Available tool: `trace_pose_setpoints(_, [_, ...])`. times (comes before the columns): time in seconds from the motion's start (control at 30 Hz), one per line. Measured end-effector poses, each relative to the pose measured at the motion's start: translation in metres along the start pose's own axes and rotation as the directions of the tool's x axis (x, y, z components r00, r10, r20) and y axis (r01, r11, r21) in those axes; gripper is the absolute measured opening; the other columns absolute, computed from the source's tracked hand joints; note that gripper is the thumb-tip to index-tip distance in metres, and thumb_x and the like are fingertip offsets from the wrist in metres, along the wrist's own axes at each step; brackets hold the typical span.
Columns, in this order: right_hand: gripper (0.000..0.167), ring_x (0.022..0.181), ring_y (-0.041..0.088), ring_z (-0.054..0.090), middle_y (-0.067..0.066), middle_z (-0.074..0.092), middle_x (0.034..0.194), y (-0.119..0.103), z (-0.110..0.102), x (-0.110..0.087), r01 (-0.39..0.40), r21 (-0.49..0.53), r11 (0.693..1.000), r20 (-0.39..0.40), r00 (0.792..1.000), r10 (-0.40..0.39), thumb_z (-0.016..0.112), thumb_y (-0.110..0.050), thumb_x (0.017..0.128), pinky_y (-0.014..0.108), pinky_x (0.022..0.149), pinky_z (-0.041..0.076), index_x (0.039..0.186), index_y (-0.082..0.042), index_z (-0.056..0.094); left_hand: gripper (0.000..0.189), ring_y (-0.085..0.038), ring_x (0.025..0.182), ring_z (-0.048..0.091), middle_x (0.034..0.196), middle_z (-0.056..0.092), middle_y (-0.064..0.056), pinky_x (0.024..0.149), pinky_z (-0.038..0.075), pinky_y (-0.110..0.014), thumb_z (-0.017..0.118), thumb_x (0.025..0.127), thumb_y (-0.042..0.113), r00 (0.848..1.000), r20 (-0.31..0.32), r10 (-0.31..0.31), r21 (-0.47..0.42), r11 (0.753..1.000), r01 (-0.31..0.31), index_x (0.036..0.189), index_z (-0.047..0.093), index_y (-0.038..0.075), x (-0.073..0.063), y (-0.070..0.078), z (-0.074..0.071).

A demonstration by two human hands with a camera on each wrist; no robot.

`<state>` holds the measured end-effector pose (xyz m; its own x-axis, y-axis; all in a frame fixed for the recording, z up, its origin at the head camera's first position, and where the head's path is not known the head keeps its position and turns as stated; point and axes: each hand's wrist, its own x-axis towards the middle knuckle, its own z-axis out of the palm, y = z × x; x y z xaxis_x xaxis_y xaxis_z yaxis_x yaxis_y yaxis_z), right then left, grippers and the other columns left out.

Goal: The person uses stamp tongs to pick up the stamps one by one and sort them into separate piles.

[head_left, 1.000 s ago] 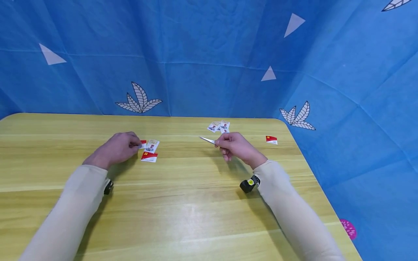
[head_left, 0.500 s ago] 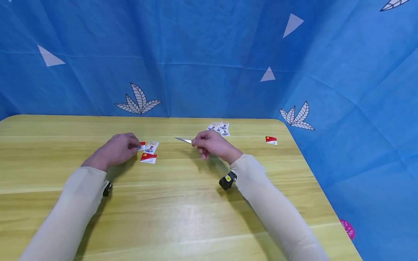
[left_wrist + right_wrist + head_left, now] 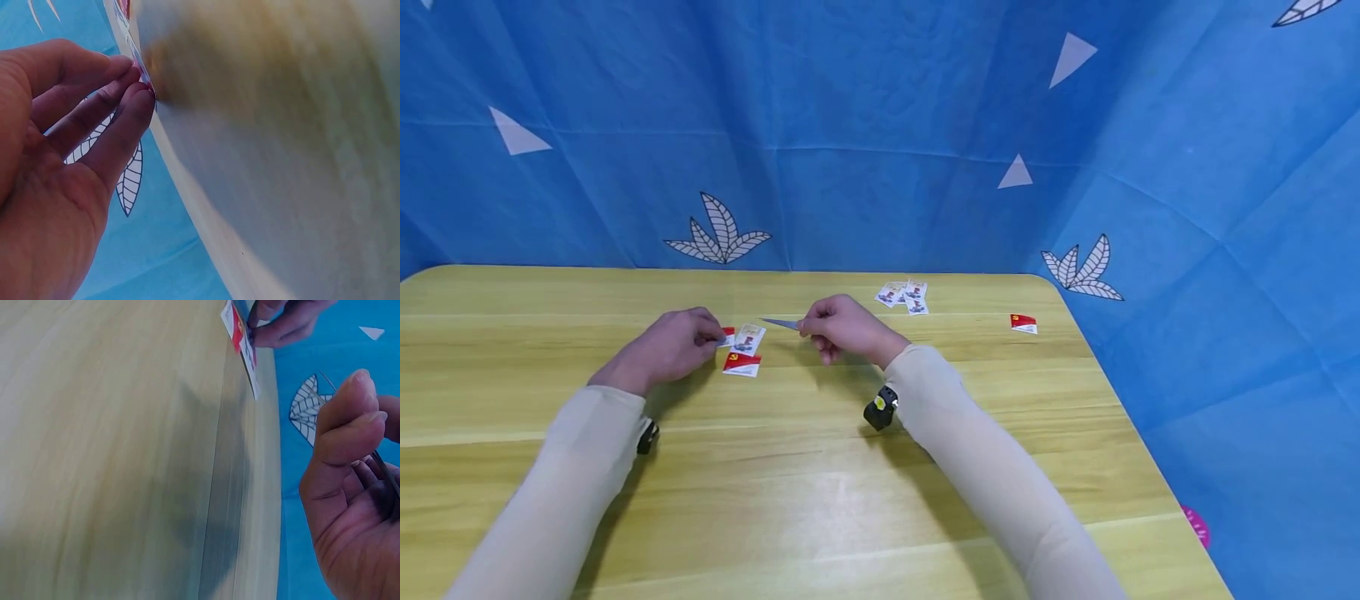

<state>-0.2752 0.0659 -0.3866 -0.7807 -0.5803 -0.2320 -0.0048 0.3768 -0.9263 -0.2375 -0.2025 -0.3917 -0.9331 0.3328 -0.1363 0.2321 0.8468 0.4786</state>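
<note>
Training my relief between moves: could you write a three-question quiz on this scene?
1. What does the right hand hold?
2. True or false: the lone red-and-white card lies untouched near the table's right edge.
3. The left hand is nearest: A) the left card cluster; B) the far-edge card cluster; C) the lone card.

Key: 1. Tweezers; 2. True; 3. A.

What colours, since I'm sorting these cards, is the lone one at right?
The lone card is red with a yellow mark, white below; best in head view.
</note>
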Motion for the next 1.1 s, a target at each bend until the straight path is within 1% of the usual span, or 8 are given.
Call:
trace_pose_setpoints(0.17, [0.025, 0.048, 0.017, 0.051, 0.005, 0.05, 0.061, -0.004, 0.009, 0.009, 0.008, -0.04, 0.999, -0.018, 1.0, -0.009, 0.057, -0.012, 0.098, 0.035, 0.053, 0.047, 0.1, 0.012, 0.062, 0.025, -0.043, 0.116, 0.05, 0.123, 0.056, -0.024, 0.099, 0.041, -0.058, 0.06, 0.092, 0.002, 1.0, -0.017, 0.016, 0.02, 1.0, -0.016, 0.114, 0.068, -0.008, 0.002, 0.0, 0.0])
trace_pose_setpoints(0.3, [0.023, 0.046, 0.015, 0.049, 0.004, 0.048, 0.058, -0.006, 0.014, 0.013, -0.004, -0.063, 0.998, -0.026, 1.0, 0.002, 0.058, -0.012, 0.098, 0.033, 0.052, 0.045, 0.098, 0.01, 0.064, 0.025, -0.043, 0.116, 0.05, 0.123, 0.056, -0.024, 0.1, 0.04, -0.058, 0.06, 0.092, 0.002, 1.0, -0.01, 0.008, 0.024, 1.0, -0.008, 0.114, 0.069, -0.007, 0.002, 0.001, 0.0])
trace_pose_setpoints(0.53, [0.02, 0.045, 0.015, 0.044, 0.004, 0.045, 0.056, -0.008, 0.021, 0.019, -0.021, -0.062, 0.998, -0.029, 0.999, 0.02, 0.057, -0.01, 0.097, 0.032, 0.052, 0.043, 0.1, 0.007, 0.068, 0.023, -0.042, 0.113, 0.051, 0.12, 0.057, -0.022, 0.099, 0.041, -0.057, 0.06, 0.091, 0.002, 1.0, -0.016, 0.015, 0.033, 0.999, -0.015, 0.111, 0.07, -0.007, 0.001, 0.001, 0.0])
trace_pose_setpoints(0.77, [0.018, 0.043, 0.015, 0.044, 0.003, 0.044, 0.054, -0.007, 0.026, 0.026, -0.028, -0.094, 0.995, -0.043, 0.999, 0.024, 0.059, -0.012, 0.097, 0.031, 0.049, 0.041, 0.096, 0.003, 0.07, 0.024, -0.042, 0.113, 0.051, 0.12, 0.057, -0.022, 0.099, 0.04, -0.058, 0.06, 0.091, 0.001, 0.999, -0.02, 0.028, 0.03, 0.999, -0.028, 0.112, 0.069, -0.007, 0.0, -0.001, 0.001])
trace_pose_setpoints(0.9, [0.019, 0.043, 0.018, 0.043, 0.004, 0.043, 0.052, -0.006, 0.028, 0.028, -0.03, -0.102, 0.994, -0.049, 0.998, 0.025, 0.059, -0.012, 0.097, 0.031, 0.048, 0.039, 0.095, 0.003, 0.07, 0.024, -0.042, 0.113, 0.051, 0.121, 0.057, -0.022, 0.099, 0.04, -0.058, 0.06, 0.092, 0.002, 1.0, -0.016, 0.023, 0.024, 0.999, -0.023, 0.113, 0.069, -0.006, 0.001, 0.0, 0.001])
trace_pose_setpoints(1.1, [0.019, 0.042, 0.015, 0.042, 0.002, 0.044, 0.053, -0.003, 0.03, 0.031, -0.037, -0.099, 0.994, -0.043, 0.999, 0.033, 0.059, -0.012, 0.098, 0.028, 0.046, 0.037, 0.095, 0.004, 0.069, 0.024, -0.041, 0.112, 0.051, 0.121, 0.057, -0.021, 0.099, 0.041, -0.057, 0.06, 0.092, 0.003, 1.0, -0.015, 0.015, 0.024, 1.0, -0.014, 0.113, 0.07, -0.006, 0.001, 0.0, 0.002])
